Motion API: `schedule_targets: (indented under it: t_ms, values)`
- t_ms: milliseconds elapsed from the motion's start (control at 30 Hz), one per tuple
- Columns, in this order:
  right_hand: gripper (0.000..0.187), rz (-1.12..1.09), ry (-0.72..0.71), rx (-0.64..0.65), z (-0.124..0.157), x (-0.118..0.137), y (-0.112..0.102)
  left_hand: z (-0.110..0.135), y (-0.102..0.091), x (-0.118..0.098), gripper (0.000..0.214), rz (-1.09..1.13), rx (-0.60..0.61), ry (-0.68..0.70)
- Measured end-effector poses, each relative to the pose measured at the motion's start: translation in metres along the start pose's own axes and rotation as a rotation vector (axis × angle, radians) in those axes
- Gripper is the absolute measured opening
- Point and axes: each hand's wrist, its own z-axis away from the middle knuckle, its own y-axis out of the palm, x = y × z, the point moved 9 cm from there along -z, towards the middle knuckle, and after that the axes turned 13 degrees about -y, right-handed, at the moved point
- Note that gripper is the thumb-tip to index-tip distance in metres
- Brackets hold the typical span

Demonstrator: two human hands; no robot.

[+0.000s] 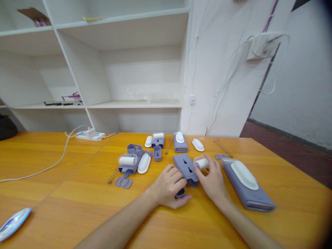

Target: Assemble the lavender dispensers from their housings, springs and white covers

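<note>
My left hand [171, 186] is closed around a small grey-purple plastic cup [180, 193], mostly hidden by the fingers. Just beyond it lies a flat grey-purple housing [183, 163] with two dark keyhole slots. My right hand [213, 178] grips a clear plastic cover with a white roller [201, 162] inside, at the housing's right side. A small red bit shows under those fingers. To the right of that hand rests a larger grey-purple case [249, 188] with a white oval piece [244, 174] on top.
Left of my hands sit another housing with a white roller [128, 161], a white oval lid [144, 163], flat grey rings [123, 182] and a spring [113, 175]. Farther back are a similar case [180, 147], a loose lid [198, 145] and a power strip [90, 135]. White shelves [140, 103] stand behind.
</note>
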Motion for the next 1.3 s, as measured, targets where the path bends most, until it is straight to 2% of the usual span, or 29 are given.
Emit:
schedule_targets:
  t_ms: [67, 133, 267, 333, 433, 533, 600, 700, 833, 933, 1067, 1300]
  values:
    - [0.049, -0.047, 0.089, 0.034, 0.001, -0.015, 0.006, -0.002, -0.001, 0.005, 0.025, -0.005, -0.027, -0.046]
    - [0.049, -0.080, 0.140, 0.041, 0.002, -0.023, 0.008, -0.003, -0.004, 0.015, 0.029, -0.024, -0.101, -0.097]
    - [0.052, -0.197, 0.130, 0.051, 0.006, -0.016, 0.015, -0.002, -0.010, 0.032, 0.032, -0.199, -0.255, -0.223]
    - [0.051, -0.271, 0.106, 0.079, 0.008, -0.008, 0.020, -0.002, -0.013, 0.032, 0.025, -0.277, -0.293, -0.267]
    - [0.048, -0.300, 0.073, 0.109, 0.008, 0.000, 0.022, -0.003, -0.013, 0.014, 0.021, -0.302, -0.287, -0.211]
    - [0.042, -0.227, 0.031, 0.108, 0.005, -0.001, 0.018, -0.005, -0.005, -0.007, 0.027, -0.285, -0.216, -0.091]
    - [0.038, -0.171, 0.012, 0.122, 0.002, -0.006, 0.015, -0.007, 0.000, -0.013, 0.028, -0.284, -0.179, -0.064]
    - [0.033, -0.088, -0.008, 0.177, -0.002, -0.014, 0.015, -0.009, 0.003, -0.006, 0.027, -0.276, -0.162, -0.130]
    - [0.023, 0.015, -0.139, 0.254, -0.004, -0.007, 0.017, -0.010, 0.006, 0.001, 0.026, -0.253, -0.146, -0.184]
    - [0.016, 0.210, -0.199, 0.224, -0.004, 0.002, 0.009, -0.010, 0.006, 0.001, 0.025, -0.249, -0.142, -0.187]
    - [0.021, 0.414, -0.249, 0.219, -0.004, 0.013, 0.001, -0.010, 0.004, 0.001, 0.025, -0.237, -0.141, -0.198]
    - [0.025, 0.568, -0.255, 0.247, -0.005, 0.015, 0.003, -0.010, 0.004, 0.002, 0.024, -0.221, -0.130, -0.198]
